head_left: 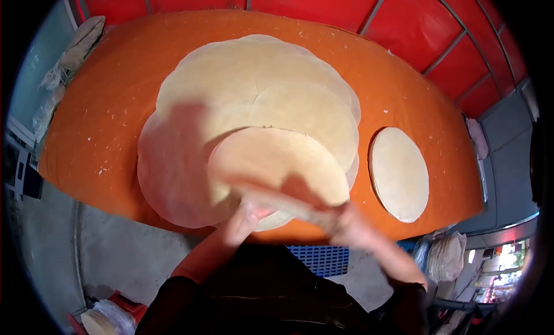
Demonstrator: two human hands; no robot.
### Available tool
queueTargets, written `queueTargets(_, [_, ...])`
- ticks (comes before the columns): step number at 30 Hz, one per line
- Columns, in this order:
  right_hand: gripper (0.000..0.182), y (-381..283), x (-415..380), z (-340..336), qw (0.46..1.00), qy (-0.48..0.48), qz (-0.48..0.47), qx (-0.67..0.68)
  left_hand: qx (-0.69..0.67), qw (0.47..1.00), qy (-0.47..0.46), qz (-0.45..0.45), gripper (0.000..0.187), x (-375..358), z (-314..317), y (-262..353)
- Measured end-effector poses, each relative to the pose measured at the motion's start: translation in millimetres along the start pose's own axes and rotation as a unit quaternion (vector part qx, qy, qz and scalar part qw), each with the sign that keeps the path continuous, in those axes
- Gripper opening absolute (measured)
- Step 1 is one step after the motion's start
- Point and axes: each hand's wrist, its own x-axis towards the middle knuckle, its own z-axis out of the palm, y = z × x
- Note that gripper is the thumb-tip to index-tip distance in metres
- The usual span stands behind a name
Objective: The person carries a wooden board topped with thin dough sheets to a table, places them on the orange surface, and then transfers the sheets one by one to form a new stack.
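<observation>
A stack of thin, round, pale flatbreads (277, 159) is tilted, its near edge raised and blurred by motion. My left hand (252, 214) is closed on the near left part of that edge. At the edge's right end, my right hand (348, 222) grips the same stack, its fingers smeared by movement. Beneath and beyond lies a wide spread of overlapping flatbreads (231, 75), laid out in a scalloped ring on the orange cloth (109, 156). A shadow falls across the left of the spread.
A separate pile of flatbreads (399, 174) sits on the right of the cloth-covered table. Red panels (323, 9) stand behind it. A blue plastic crate (320, 260) is below the front edge. Bagged flatbreads (447, 257) stand low right, and a red container (124, 306) low left.
</observation>
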Motion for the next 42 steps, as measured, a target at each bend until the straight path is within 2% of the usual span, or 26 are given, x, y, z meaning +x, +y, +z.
queueTargets(1, [0.016, 23.4, 4.1, -19.8, 0.997, 0.055, 0.056, 0.001, -0.156, 0.981, 0.035, -0.106, 0.050, 23.5, -51.4, 2.8])
queueTargets(2, [0.014, 51.1, 11.0, -54.1, 0.980, 0.146, 0.121, -0.057, -0.113, 0.975, 0.094, -0.169, 0.043, 31.2, -48.9, 14.3])
queueTargets(3, [0.014, 72.1, 18.7, -88.7, 0.954, 0.225, 0.157, -0.121, -0.007, 0.972, 0.206, -0.110, 0.038, 38.9, -69.5, 15.1])
queueTargets(4, [0.017, 80.6, 28.6, -127.2, 0.927, 0.292, 0.155, -0.175, 0.100, 0.944, 0.311, -0.050, 0.033, 47.1, -94.3, 13.5])
queueTargets(5, [0.013, 65.1, 39.3, -165.2, 0.929, 0.302, 0.115, -0.180, 0.146, 0.922, 0.358, 0.027, 0.027, 49.5, -102.8, 16.0])
queueTargets(6, [0.010, 53.3, 52.3, -191.2, 0.937, 0.283, 0.191, -0.071, 0.190, 0.890, 0.400, 0.106, 0.023, 52.1, -109.6, 22.1])
queueTargets(8, [0.007, 17.1, 72.0, -201.5, 0.909, 0.361, 0.195, -0.077, 0.139, 0.916, 0.370, 0.067, 0.017, 58.4, -116.5, 37.0])
queueTargets(10, [0.014, 28.6, 76.1, -192.9, 0.893, 0.329, 0.108, -0.288, 0.110, 0.931, 0.347, 0.008, 0.016, 64.3, -115.1, 44.4])
queueTargets(11, [0.020, 35.3, 77.6, -185.8, 0.865, 0.311, 0.060, -0.388, 0.112, 0.927, 0.359, -0.001, 0.014, 69.4, -118.1, 45.8])
queueTargets(13, [0.022, 36.0, 93.3, -137.0, 0.834, 0.241, 0.129, -0.480, 0.135, 0.927, 0.350, 0.019, 0.010, 75.4, -125.0, 44.9])
queueTargets(14, [0.028, 51.8, 97.4, -103.5, 0.842, 0.201, 0.128, -0.484, 0.147, 0.927, 0.344, 0.028, 0.009, 78.2, -126.6, 44.3])
queueTargets(15, [0.030, 80.4, 103.5, -59.6, 0.834, 0.196, 0.056, -0.513, 0.137, 0.925, 0.353, 0.004, 0.009, 81.6, -124.2, 46.5])
queueTargets(17, [0.027, 106.7, 116.4, 16.6, 0.880, 0.117, 0.087, -0.451, 0.119, 0.920, 0.371, -0.042, 0.009, 86.8, -114.4, 53.8])
queueTargets(18, [0.025, 136.6, 109.4, 53.5, 0.928, 0.101, 0.070, -0.352, 0.175, 0.907, 0.374, -0.086, 0.011, 89.1, -112.0, 57.5])
queueTargets(19, [0.027, 157.4, 99.8, 80.4, 0.939, 0.095, 0.039, -0.327, 0.231, 0.888, 0.375, -0.129, 0.014, 91.6, -109.9, 60.5])
queueTargets(20, [0.028, 149.4, 100.9, 84.4, 0.940, 0.105, 0.071, -0.317, 0.285, 0.865, 0.374, -0.173, 0.017, 93.1, -105.3, 61.6])
queueTargets(21, [0.030, 138.4, 108.7, 87.6, 0.939, 0.114, 0.101, -0.308, 0.348, 0.842, 0.375, -0.172, 0.027, 92.1, -89.5, 61.1])
queueTargets(24, [0.036, 121.6, 106.5, 103.3, 0.938, 0.179, 0.130, -0.267, 0.230, 0.938, 0.230, -0.117, 0.035, 93.9, -107.1, 52.0])
queueTargets(26, [0.045, 119.2, 106.6, 114.3, 0.934, 0.236, 0.142, -0.229, 0.175, 0.969, 0.150, -0.087, 0.041, 99.3, -108.7, 45.4])
queueTargets(30, [0.041, 108.6, 106.3, 75.7, 0.950, 0.210, 0.187, -0.136, 0.121, 0.990, 0.040, -0.053, 0.041, 111.5, -92.3, 42.6])
queueTargets(34, [0.030, 124.7, 117.6, 56.6, 0.960, 0.098, 0.210, -0.157, 0.029, 0.997, 0.069, -0.015, 0.036, 116.3, -90.8, 39.2])
queueTargets(35, [0.020, 131.0, 122.1, 51.6, 0.965, 0.128, 0.148, -0.175, 0.015, 0.993, 0.118, -0.002, 0.029, 118.0, -98.2, 35.9])
queueTargets(38, [0.015, 84.9, 141.4, -17.3, 0.963, 0.127, 0.050, -0.233, -0.126, 0.966, 0.204, -0.097, 0.039, 118.2, -85.3, 34.3])
queueTargets(39, [0.014, 60.4, 143.0, -39.7, 0.953, 0.141, 0.048, -0.264, -0.136, 0.968, 0.183, -0.107, 0.059, 121.4, -90.3, 25.3])
queueTargets(41, [0.014, 39.6, 139.2, -82.8, 0.963, 0.212, 0.072, -0.150, -0.144, 0.952, 0.234, -0.136, 0.070, 124.9, -74.0, 17.1])
queueTargets(42, [0.011, 37.3, 132.2, -108.6, 0.941, 0.304, 0.019, -0.144, -0.145, 0.943, 0.261, -0.148, 0.076, 124.5, -68.9, 15.8])
